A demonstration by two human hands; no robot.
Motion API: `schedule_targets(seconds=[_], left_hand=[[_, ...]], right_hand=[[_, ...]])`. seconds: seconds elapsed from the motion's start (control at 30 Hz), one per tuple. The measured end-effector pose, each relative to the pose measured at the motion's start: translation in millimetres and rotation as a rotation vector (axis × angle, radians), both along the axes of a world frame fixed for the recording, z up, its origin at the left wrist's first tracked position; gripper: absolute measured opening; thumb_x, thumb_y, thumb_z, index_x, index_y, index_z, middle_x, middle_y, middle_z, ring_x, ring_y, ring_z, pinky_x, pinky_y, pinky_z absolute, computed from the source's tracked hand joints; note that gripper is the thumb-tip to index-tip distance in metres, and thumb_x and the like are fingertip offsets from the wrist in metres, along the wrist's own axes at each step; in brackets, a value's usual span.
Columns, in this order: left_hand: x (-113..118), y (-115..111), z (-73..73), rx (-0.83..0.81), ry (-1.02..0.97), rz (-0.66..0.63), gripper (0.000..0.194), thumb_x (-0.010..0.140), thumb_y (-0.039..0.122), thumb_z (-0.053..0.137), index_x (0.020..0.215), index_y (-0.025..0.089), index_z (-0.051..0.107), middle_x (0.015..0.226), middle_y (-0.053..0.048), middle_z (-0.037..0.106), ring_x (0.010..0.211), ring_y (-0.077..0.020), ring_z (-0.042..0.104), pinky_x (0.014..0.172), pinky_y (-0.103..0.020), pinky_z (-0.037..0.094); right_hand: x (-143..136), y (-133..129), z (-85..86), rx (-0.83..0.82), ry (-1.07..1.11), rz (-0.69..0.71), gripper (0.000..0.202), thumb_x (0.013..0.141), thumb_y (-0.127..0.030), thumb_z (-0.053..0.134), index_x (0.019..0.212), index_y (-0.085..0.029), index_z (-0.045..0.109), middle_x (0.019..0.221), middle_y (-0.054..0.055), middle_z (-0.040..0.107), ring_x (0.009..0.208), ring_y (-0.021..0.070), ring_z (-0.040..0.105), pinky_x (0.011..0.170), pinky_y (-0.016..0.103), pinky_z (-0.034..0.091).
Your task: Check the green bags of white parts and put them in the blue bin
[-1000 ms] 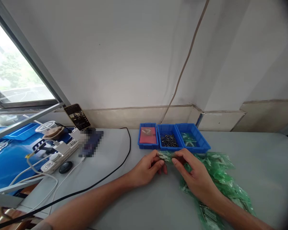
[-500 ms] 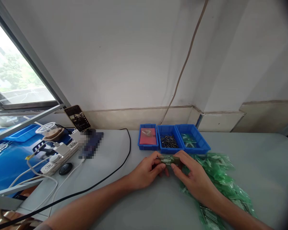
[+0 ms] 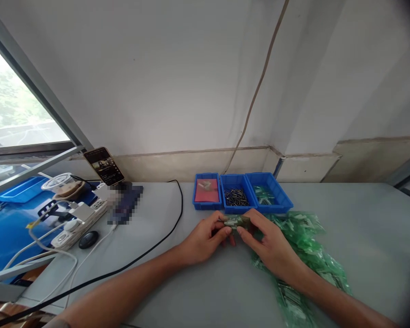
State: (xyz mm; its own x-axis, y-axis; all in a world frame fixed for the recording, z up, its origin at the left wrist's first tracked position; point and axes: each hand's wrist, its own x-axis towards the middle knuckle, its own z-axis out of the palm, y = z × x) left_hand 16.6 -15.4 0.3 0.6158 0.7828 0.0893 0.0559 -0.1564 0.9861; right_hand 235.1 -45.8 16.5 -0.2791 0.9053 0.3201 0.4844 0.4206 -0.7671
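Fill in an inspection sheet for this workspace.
Surface: grey table, under the trays and packets.
Job's things: small green packet held up front; left tray with pink sheet, middle tray with thin metal pieces, right tray with green-wrapped pieces; green bag pile by the right forearm.
Clutter: propped phone, black mouse, a blurred item.
Hands: left hand and right hand both on the packet.
Cables: black cable across the table; white cables around the power strip.
Surroundings: wall behind, window at left; nearby people: nothing seen.
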Motion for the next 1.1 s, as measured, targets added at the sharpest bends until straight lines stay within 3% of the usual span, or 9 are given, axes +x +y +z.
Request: schedule_targets(seconds=[0.37,0.73,1.1], left_hand=[[0.1,1.2,-3.8,0.036,0.025,0.063,0.027,0.105,0.045,0.060,0.101,0.018,0.055,0.087,-0.003,0.069,0.076,-0.0137,0.060,0.073,-0.026,0.047],[1.5,-0.3,-1.3,-0.018,-0.029,0.059,0.036,0.103,0.053,0.061,0.098,0.018,0.053,0.082,-0.003,0.069,0.072,-0.0136,0.061,0.072,-0.027,0.048],[1.0,-2.4,3.4,0.043,-0.022,0.060,0.034,0.104,0.050,0.060,0.096,0.017,0.056,0.085,-0.003,0.068,0.074,-0.0139,0.060,0.071,-0.026,0.046]], right_hand=[[-0.2,-0.8,-5.2,-0.017,0.025,-0.058,0.017,0.103,-0.029,0.055,0.087,-0.025,0.055,0.082,-0.001,0.052,0.074,0.0185,0.051,0.065,0.029,0.043],[-1.8,-1.4,-4.9,-0.060,0.008,-0.040,0.019,0.105,-0.034,0.053,0.091,-0.024,0.060,0.083,0.000,0.058,0.076,0.0193,0.055,0.067,0.030,0.046],[-3.6,-3.1,-3.0,-0.070,-0.029,-0.042,0.014,0.104,-0.030,0.053,0.093,-0.024,0.060,0.086,0.001,0.060,0.078,0.0193,0.057,0.069,0.030,0.047]])
